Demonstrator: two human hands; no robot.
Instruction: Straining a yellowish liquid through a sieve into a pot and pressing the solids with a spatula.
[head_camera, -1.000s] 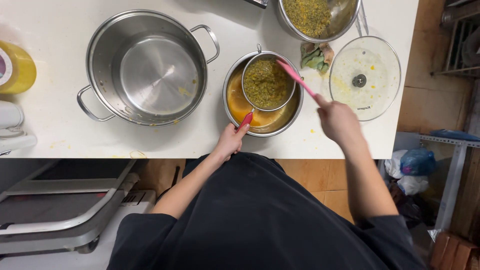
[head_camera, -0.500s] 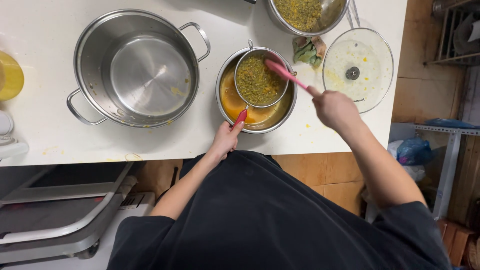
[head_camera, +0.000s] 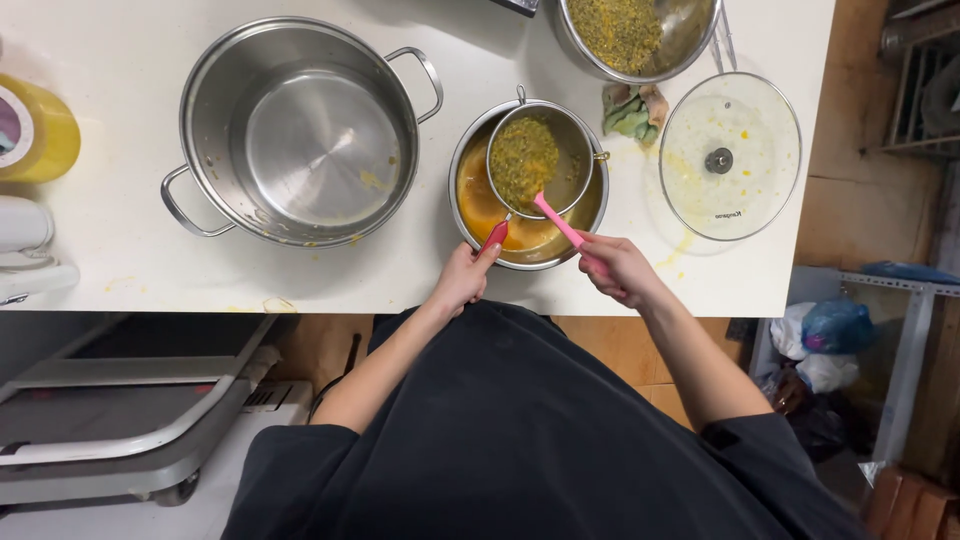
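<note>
Strainer (head_camera: 538, 155) — round steel mesh, heaped with yellow-green seedy pulp — red-tipped handle.

Viewpoint: single head-worn camera, above the person's torso.
Facing: straight down onto white counter (head_camera: 420, 270).
Nearness: arm's length.
Reach: counter beyond the fingers; floor nearer.

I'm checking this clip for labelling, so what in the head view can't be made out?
- Steel bowl of pulp: top cut off by the frame edge.
- Yellow container: cut by the left edge.
- Orange liquid in the small pot: mostly hidden under the strainer.
- Spatula handle end: hidden inside the right hand.
</note>
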